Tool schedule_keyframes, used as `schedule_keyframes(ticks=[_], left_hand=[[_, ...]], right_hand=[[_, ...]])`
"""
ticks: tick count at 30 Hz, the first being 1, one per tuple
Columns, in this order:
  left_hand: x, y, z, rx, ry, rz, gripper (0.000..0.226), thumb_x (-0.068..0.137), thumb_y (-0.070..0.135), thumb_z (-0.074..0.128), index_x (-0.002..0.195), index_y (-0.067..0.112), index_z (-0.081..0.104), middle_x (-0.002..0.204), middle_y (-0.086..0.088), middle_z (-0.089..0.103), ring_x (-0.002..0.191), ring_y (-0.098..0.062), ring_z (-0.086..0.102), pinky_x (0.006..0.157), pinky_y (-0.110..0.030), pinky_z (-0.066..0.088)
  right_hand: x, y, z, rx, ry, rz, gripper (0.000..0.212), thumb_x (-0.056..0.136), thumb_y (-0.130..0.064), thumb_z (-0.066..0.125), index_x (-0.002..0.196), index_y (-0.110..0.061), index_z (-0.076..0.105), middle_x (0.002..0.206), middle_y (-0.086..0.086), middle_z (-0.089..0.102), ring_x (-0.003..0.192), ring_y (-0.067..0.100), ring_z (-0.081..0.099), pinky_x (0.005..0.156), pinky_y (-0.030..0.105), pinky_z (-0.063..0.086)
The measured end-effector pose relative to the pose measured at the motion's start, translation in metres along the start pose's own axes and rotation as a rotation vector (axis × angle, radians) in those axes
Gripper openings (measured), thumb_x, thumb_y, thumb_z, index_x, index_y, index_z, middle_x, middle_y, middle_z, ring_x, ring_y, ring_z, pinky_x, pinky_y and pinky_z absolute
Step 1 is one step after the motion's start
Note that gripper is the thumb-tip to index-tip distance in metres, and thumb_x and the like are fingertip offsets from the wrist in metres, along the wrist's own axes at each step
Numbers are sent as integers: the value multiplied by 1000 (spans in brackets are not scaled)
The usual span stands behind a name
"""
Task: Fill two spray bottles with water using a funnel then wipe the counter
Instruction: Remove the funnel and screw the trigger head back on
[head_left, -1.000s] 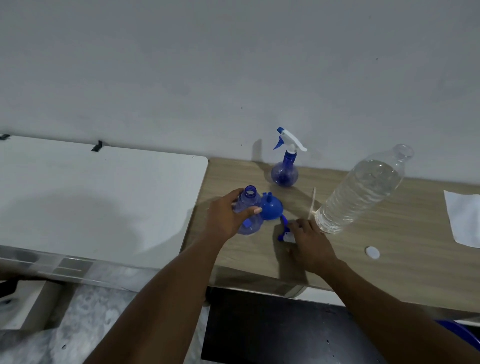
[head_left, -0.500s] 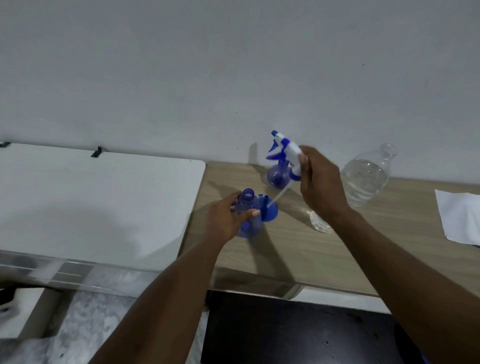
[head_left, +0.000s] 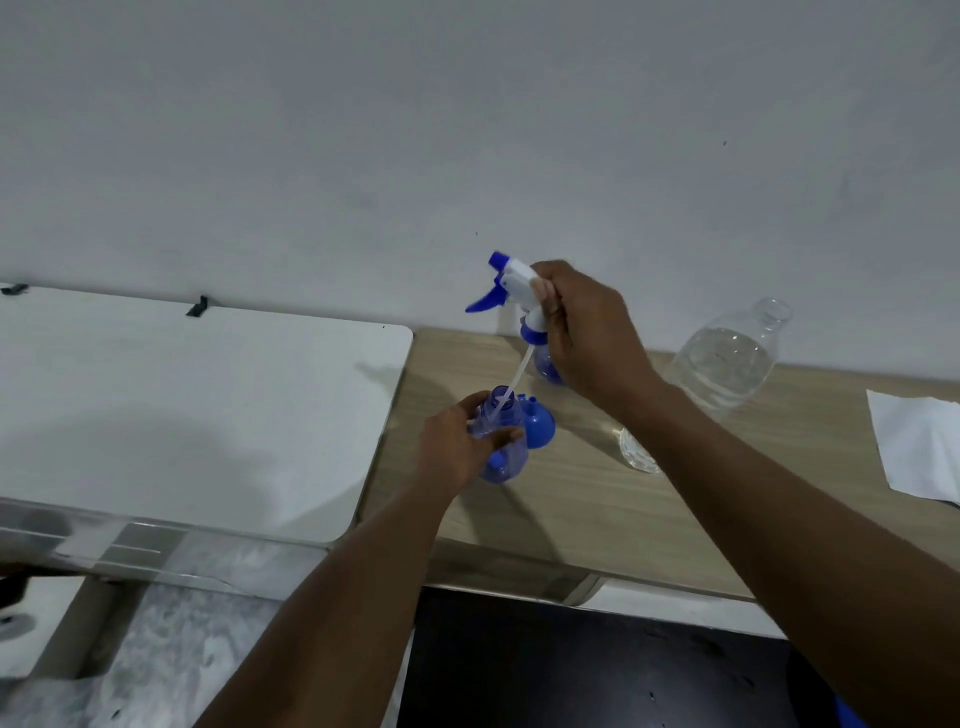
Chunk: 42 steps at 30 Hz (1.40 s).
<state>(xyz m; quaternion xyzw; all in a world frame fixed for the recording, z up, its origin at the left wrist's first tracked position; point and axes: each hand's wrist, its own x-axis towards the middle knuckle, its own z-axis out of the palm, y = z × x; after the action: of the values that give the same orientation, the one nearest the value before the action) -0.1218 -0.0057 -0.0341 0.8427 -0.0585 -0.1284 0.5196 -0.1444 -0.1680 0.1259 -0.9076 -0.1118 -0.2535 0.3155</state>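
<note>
Wooden counter (head_left: 571, 509) ends just left of the spray bottle (head_left: 511, 462).

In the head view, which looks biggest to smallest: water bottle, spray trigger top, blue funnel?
1. water bottle
2. spray trigger top, counting its tube
3. blue funnel, partly hidden, so its place after the trigger top is unsure
</note>
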Motion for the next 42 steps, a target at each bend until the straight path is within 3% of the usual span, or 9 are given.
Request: schedule_keyframes(ticks=[4, 8, 10, 14, 17, 26, 32, 37, 42], left_hand=[[0, 2, 2, -8, -8, -37, 68, 68, 51, 85, 129, 34, 57, 109, 18, 64, 102, -10, 63, 93, -33, 53], [-1, 2, 1, -6, -10, -20, 67, 67, 52, 86, 126, 34, 60, 109, 15, 69, 101, -9, 64, 93, -31, 52], [-2, 3, 0, 8, -4, -10, 61, 69, 49, 85, 123, 35, 61, 104, 15, 68, 100, -9, 65, 90, -28, 53], [-3, 3, 0, 20, 3, -13, 75, 61, 65, 82, 127, 38, 59, 109, 13, 69, 99, -9, 67, 92, -36, 56], [-2, 2, 0, 26, 6, -15, 84, 53, 75, 77, 127, 41, 59, 109, 13, 70, 98, -9, 67, 92, -39, 56], [-4, 6, -1, 27, 3, -10, 66, 66, 56, 85, 126, 39, 61, 110, 17, 69, 99, -9, 66, 94, -36, 55], [-8, 10, -1, 4, -9, -38, 69, 64, 58, 85, 125, 39, 61, 108, 17, 70, 99, -9, 66, 95, -39, 55], [-9, 13, 3, 43, -6, -56, 74, 64, 63, 82, 128, 36, 59, 116, 16, 69, 103, -10, 65, 94, -41, 55], [-14, 16, 5, 47, 5, -87, 57, 81, 41, 78, 132, 26, 57, 115, 5, 68, 109, -17, 64, 99, -41, 51]], right_hand=[[-30, 13, 32, 13, -104, 50, 26, 107, -25, 37, 117, -14, 59, 84, -5, 65, 69, -4, 54, 64, 13, 40], [-20, 1, 16, 18, 98, 11, 36, 104, -31, 34, 111, -7, 61, 82, -8, 57, 63, -1, 49, 60, 4, 35], [-2, -3, -6, 13, 102, -11, 44, 101, -41, 31, 112, -9, 60, 85, -7, 59, 68, 9, 56, 63, 10, 40], [19, -3, -34, -126, 85, -95, 54, 97, -43, 25, 116, -5, 58, 94, 7, 66, 77, 25, 62, 69, 40, 52], [19, -3, -36, -168, 65, -120, 46, 100, -37, 29, 117, -6, 58, 96, 9, 67, 77, 26, 62, 70, 44, 54], [16, -10, -38, -149, 44, -131, 43, 98, -33, 30, 117, -6, 58, 95, 8, 67, 77, 27, 62, 69, 47, 54], [0, -2, -14, -151, -60, -125, 24, 102, -16, 44, 119, -7, 59, 99, 8, 68, 74, 25, 62, 66, 42, 54], [-23, 17, 33, -184, -322, -52, 24, 102, -13, 46, 125, -12, 55, 107, 6, 67, 86, 23, 65, 70, 40, 54], [-43, 27, 53, -174, -410, -4, 27, 101, -17, 48, 128, -14, 49, 109, 3, 62, 81, 20, 61, 69, 43, 56]])
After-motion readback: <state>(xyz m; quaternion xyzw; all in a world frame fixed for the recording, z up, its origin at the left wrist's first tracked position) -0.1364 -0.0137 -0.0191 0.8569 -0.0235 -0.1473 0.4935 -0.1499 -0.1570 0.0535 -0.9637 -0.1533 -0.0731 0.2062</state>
